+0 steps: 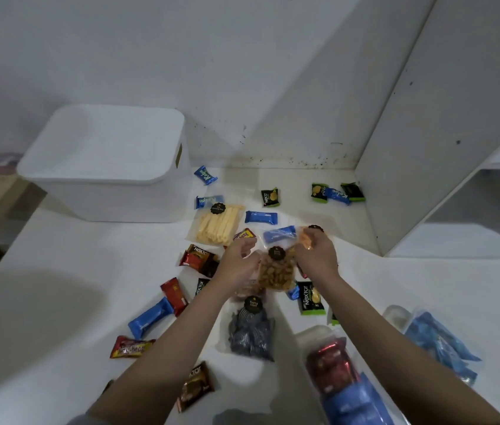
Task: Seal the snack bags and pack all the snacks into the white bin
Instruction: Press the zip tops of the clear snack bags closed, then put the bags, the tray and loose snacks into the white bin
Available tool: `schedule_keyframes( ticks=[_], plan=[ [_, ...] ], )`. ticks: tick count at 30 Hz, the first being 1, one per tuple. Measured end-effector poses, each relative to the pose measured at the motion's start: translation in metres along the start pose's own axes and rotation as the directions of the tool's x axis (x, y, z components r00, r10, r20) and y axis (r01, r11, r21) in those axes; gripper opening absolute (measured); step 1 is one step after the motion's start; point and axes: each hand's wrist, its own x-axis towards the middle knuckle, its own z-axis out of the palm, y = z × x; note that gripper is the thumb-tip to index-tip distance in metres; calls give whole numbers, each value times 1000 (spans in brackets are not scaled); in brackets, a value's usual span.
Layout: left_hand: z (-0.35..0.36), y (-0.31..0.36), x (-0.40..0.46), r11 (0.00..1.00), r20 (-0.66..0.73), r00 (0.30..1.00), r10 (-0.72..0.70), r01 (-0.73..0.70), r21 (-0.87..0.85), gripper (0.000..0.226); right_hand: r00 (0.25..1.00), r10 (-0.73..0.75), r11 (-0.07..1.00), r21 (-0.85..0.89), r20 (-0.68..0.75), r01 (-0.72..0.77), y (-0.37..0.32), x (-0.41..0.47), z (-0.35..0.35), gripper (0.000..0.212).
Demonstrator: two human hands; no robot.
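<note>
Holding the clear bag of brown snacks (276, 271) between them, your left hand (238, 260) and right hand (316, 251) each pinched a top corner; its long axis ran toward you, the white bin (110, 185) lying far-left, nearer your left hand.

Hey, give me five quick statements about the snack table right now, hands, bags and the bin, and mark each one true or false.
1. The white bin has its lid on. True.
2. Both hands hold the bag of black swirl cookies. False: the left hand and right hand hold the bag of brown snacks; the black swirl cookie bag lies untouched nearer the person.
3. The bag of yellow sticks lies on the table beside the bin. True.
4. Loose snacks are already packed in the bin. False: the wrapped snacks in view lie on the table.
5. A blue Kalpa wrapper lies right of the bin. True.
</note>
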Motion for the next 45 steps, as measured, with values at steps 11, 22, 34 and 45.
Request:
schedule_keyframes(
  ticks=[11,22,34,45],
  plan=[
    [-78,-16,-32,997,-31,997,73,-73,12,34,992,-118,993,5,-44,119,-37,-59,48,43],
    [-244,-40,-28,984,-168,978,125,-143,-101,27,990,-134,989,50,-46,137,-112,-96,174,35],
    [-417,-48,36,993,-567,815,119,-105,58,50,967,-210,977,2,-146,213,-186,-54,264,48],
    [-444,-8,139,978,-475,877,-74,158,139,81,969,79,963,-233,-236,-135,-232,45,299,53]
  ],
)
